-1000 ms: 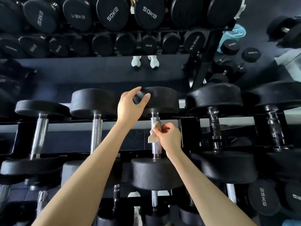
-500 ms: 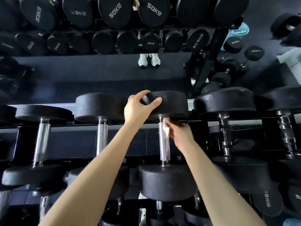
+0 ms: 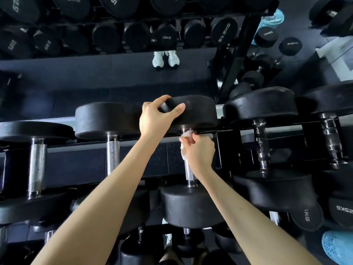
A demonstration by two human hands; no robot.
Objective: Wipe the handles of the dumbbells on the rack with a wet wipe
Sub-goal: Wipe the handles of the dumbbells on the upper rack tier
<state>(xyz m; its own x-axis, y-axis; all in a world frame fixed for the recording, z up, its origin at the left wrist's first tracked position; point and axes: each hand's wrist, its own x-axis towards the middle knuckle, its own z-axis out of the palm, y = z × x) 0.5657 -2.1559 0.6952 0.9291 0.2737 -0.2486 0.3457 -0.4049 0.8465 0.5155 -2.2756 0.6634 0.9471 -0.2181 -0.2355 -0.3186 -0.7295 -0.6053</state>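
Head view, looking down over a rack of black dumbbells. Left hand clamped over the edge of the far head of the middle dumbbell, thumb on the near rim, fingers curled over the top. Right hand closed round the top of that dumbbell's handle, just under the far head, grip pressing a white wet wipe against the metal. Wipe bunched, showing at the left of the fist and above the knuckles, touching the handle where it meets the far head. Bare knurled steel visible below the fist, running down to the near head. Both forearms bare, reaching up from the bottom of the frame.

To the left, a second dumbbell with a knurled handle, and further left a third with a smoother bar. To the right, a dumbbell with a darker, ringed handle, and another at the frame edge. Lower tier partly visible beneath, heads marked in kilograms, lettering too blurred for most figures.

Beyond the rack, a mirror showing rows of dumbbell heads, one marked 10KG, and a pair of white shoes on dark floor. At the lower right corner, a blue mesh object, identity unclear.
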